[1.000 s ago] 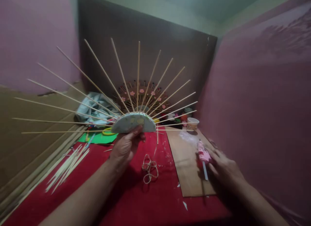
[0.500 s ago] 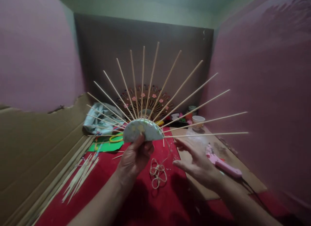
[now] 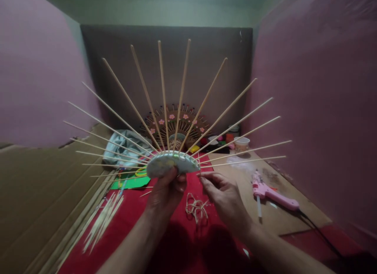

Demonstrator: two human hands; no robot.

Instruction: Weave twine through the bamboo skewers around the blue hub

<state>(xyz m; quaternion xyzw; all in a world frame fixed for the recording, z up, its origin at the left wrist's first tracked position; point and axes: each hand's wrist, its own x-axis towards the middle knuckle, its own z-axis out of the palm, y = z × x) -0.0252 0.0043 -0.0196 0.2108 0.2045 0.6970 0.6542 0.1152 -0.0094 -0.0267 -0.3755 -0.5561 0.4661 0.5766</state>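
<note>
My left hand [image 3: 165, 193] holds up a half-disc base [image 3: 171, 164] with several thin wooden skewers fanning out from it in a sunburst. The thumb presses on the front of the base. My right hand [image 3: 224, 195] is beside the base's right corner, fingertips pinched near the lowest right skewer [image 3: 244, 161]; whether it grips something there I cannot tell. A coil of twine [image 3: 196, 207] lies on the red cloth below both hands.
A pink glue gun [image 3: 272, 195] with its cord lies on a brown board [image 3: 282, 219] at right. Loose skewers [image 3: 103, 219] lie at left beside cardboard [image 3: 35, 195]. A finished sunburst piece [image 3: 176, 123], cups, green paper and a cloth stand at the back.
My right hand let go of the glue gun, left it on the board and came over to the base's right corner. The skewer fan was turned and raised slightly.
</note>
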